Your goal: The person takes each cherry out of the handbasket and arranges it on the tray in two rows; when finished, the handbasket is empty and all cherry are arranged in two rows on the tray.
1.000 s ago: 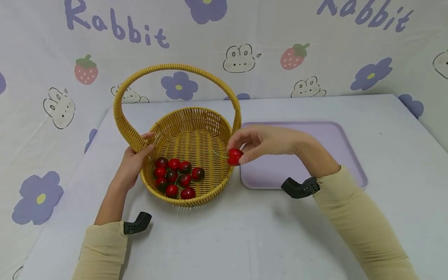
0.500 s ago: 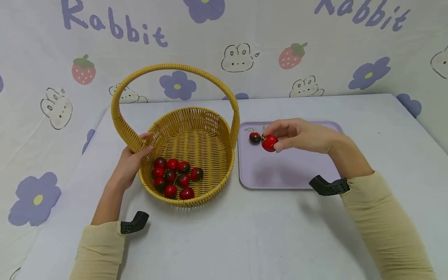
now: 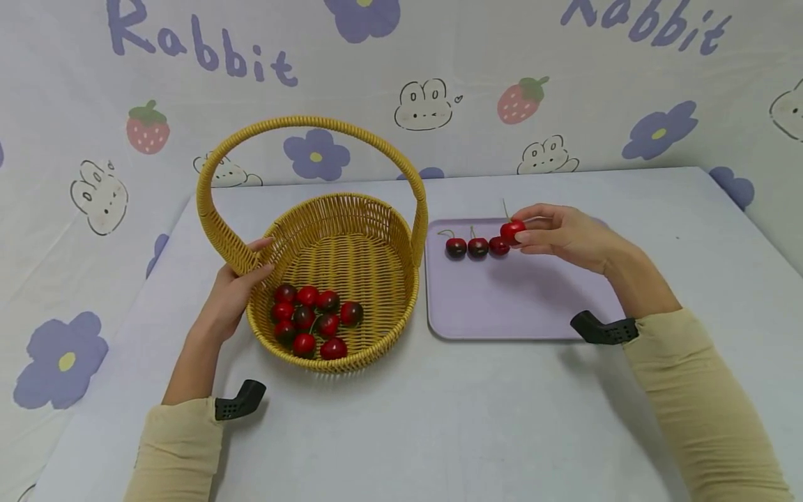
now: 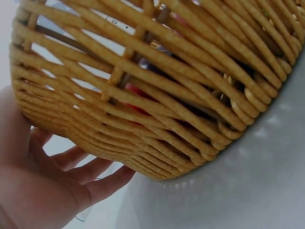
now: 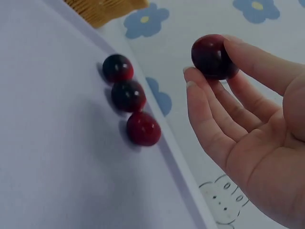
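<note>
My right hand (image 3: 574,238) pinches a red cherry (image 3: 511,233) between thumb and fingertips, above the back edge of the purple tray (image 3: 502,307). Its thin stem points upward. In the right wrist view the held cherry (image 5: 212,58) looks dark and is clear of the tray. Three cherries lie in a row along the tray's back: a dark one (image 3: 456,248), another dark one (image 3: 478,248) and a redder one (image 3: 498,246). My left hand (image 3: 231,296) holds the yellow wicker basket (image 3: 351,261) at its left side, by the handle's base, thumb over the rim.
Several cherries (image 3: 304,317) cluster at the front left inside the basket. The basket's tall handle (image 3: 314,122) arches above it. A white table (image 3: 401,432) carries basket and tray, with a patterned cloth (image 3: 351,84) hanging behind.
My right hand has carried the cherry from above the basket's right rim rightward over the tray's back. The cherries on the tray have come into sight. My left hand stays on the basket.
</note>
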The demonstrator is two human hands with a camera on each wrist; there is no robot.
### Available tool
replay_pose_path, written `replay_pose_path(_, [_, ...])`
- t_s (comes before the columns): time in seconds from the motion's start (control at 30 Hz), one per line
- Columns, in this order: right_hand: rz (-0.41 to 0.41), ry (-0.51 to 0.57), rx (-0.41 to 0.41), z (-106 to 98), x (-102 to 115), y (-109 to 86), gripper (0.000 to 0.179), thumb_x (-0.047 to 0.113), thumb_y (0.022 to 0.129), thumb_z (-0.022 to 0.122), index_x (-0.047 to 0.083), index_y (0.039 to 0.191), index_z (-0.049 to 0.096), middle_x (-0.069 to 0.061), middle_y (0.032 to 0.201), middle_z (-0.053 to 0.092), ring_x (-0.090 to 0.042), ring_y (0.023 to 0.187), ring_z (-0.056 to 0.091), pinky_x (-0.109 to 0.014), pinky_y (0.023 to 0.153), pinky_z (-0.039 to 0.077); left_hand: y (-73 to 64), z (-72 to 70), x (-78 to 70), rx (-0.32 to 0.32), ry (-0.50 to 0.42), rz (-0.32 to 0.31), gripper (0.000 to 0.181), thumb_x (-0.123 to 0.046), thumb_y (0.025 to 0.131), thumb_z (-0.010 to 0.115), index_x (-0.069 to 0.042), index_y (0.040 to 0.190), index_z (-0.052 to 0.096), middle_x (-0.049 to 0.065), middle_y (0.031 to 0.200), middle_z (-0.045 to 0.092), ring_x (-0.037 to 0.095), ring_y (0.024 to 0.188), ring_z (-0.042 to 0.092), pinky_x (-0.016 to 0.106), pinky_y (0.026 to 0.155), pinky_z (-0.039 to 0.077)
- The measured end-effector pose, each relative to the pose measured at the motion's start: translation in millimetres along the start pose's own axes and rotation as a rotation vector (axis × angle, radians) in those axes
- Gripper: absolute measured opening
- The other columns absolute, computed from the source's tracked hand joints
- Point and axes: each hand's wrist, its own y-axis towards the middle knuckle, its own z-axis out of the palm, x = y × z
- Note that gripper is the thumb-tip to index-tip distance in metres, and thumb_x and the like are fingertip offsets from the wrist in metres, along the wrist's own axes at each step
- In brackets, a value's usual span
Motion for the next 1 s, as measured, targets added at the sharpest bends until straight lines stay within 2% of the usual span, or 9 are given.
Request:
replay_pose_path(0.27, [0.061,-0.001,-0.076,-16,-15,6.5,0.052,0.008,0.091,0.064,-0.006,0.135,0.038,-0.012,0.116,0.053,-0.020,0.100,0.062,-0.036,0.093,0.044,-0.2,0.1,-1.3,0.001,0.000,0.009,0.047,-0.015,0.100,0.047,-0.011,0.146,0.037,0.016,0.152,0.026,0.034,0.137,0.026,0.053,0.109,0.019])
replay_pose_path(0.53, [0.119,0.025,-0.115,-25,-29,11.9,0.047,0.004,0.090,0.064,-0.006,0.131,0.043,-0.012,0.113,0.053,-0.018,0.093,0.063,-0.035,0.089,0.047,-0.7,0.4,-1.0,0.006,-0.010,0.013,0.047,-0.015,0.101,0.045,-0.011,0.146,0.037,0.015,0.153,0.024,0.033,0.137,0.026,0.053,0.109,0.019])
replay_pose_path(0.73, [0.138,-0.071,-0.103,-26,-35,15.3,0.051,0.006,0.093,0.062,-0.010,0.134,0.037,-0.019,0.124,0.041,-0.013,0.092,0.061,-0.031,0.088,0.048,-1.7,0.9,-1.5,0.006,-0.010,0.027,0.047,-0.014,0.101,0.045,-0.009,0.147,0.035,0.014,0.153,0.023,0.032,0.138,0.024,0.053,0.109,0.018])
replay_pose_path(0.87, [0.153,-0.166,-0.106,-24,-36,18.0,0.052,0.010,0.094,0.061,-0.010,0.136,0.038,-0.023,0.130,0.039,-0.012,0.093,0.060,-0.028,0.087,0.049,-2.5,1.1,-2.7,0.002,0.003,0.027,0.047,-0.013,0.101,0.044,-0.008,0.147,0.034,0.015,0.153,0.023,0.032,0.138,0.024,0.053,0.109,0.018])
replay_pose_path(1.0, [0.177,-0.226,-0.121,-22,-35,20.5,0.054,0.014,0.093,0.063,-0.008,0.137,0.039,-0.022,0.131,0.042,-0.011,0.094,0.059,-0.027,0.087,0.049,-2.6,1.7,-4.0,-0.001,0.009,0.024,0.047,-0.013,0.101,0.044,-0.007,0.147,0.034,0.016,0.153,0.024,0.033,0.137,0.025,0.054,0.108,0.019])
